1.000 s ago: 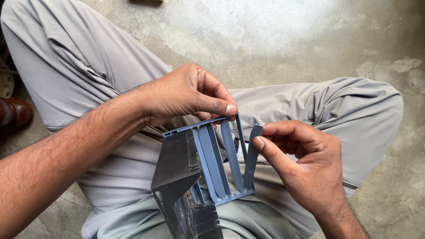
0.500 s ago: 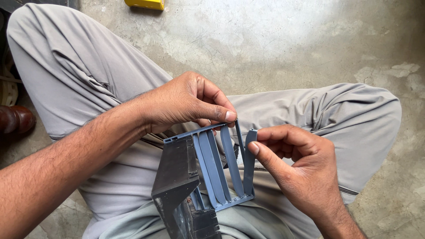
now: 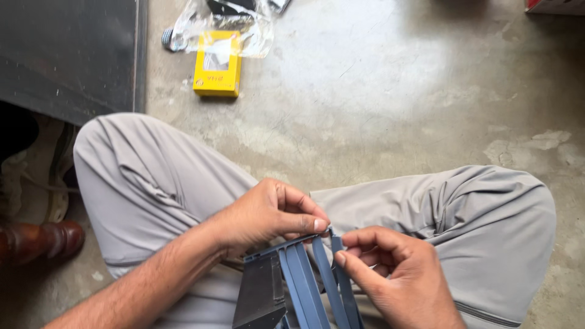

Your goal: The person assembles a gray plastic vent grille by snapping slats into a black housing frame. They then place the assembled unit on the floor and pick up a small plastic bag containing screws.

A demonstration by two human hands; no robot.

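Two hands (image 3: 268,216) (image 3: 396,274), one slatted blue-grey frame (image 3: 304,280), one yellow box (image 3: 217,63), one plastic bag (image 3: 225,24), perhaps one brown shoe (image 3: 36,240).

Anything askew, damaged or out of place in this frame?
Nothing stands out. Both hands, left and right, pinch the top of a blue slatted frame over the lap. A yellow box and a clear plastic bag lie on the concrete floor.

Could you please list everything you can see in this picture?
slatted plastic frame: one, blue-grey, on the lap, pinched by both hands
yellow box: one, on the concrete floor, top left
clear plastic bag: one, behind the box
dark metal sheet: one, grey, top left
brown shoe: one, left edge
grey trousers: one pair, legs crossed
left hand: gripping the frame's top edge
right hand: pinching a slat
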